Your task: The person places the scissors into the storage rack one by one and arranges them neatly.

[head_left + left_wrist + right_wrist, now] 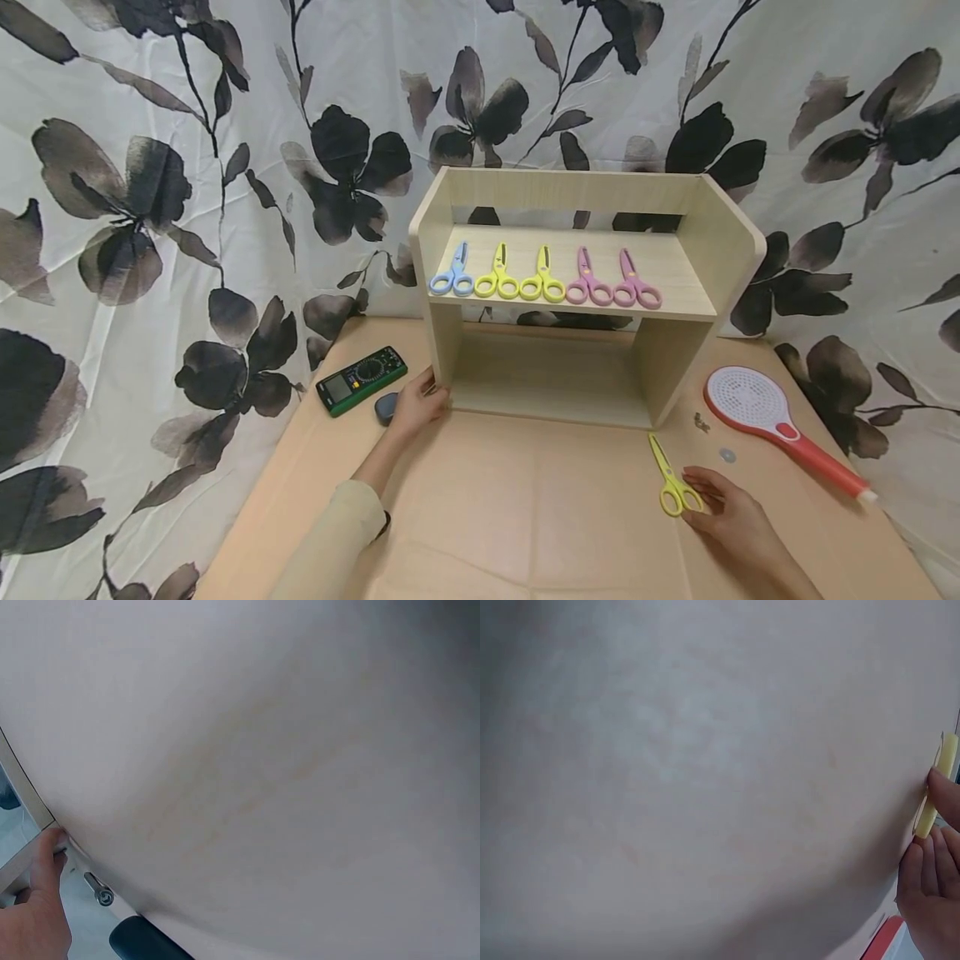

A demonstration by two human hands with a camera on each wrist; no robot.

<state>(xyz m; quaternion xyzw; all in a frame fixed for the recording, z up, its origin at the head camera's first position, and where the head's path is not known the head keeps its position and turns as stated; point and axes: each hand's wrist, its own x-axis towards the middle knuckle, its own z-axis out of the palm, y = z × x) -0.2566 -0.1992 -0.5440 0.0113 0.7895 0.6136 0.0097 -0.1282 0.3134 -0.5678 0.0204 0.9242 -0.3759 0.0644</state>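
A small pale wooden shelf (555, 362) stands on the table. Along its upper board (660, 262) lie one pair of blue scissors (453, 272), two yellow pairs (498, 275) and two pink pairs (636, 282), all with blades toward the back. My left hand (420, 404) grips the shelf's lower left front corner; the left wrist view shows its fingers bent at the board edge. Between thumb and fingers, my right hand (723, 508) pinches another pair of yellow scissors (672, 487) by the handle loops, right of the shelf's front. Its blades point toward the shelf.
Left of the shelf lie a green and black multimeter (362, 381) and a small dark rounded object (386, 408). To the right are a red and white paddle-shaped brush (780, 425), a grey disc (727, 455) and small metal bits (701, 423). A floral curtain (247, 208) hangs behind.
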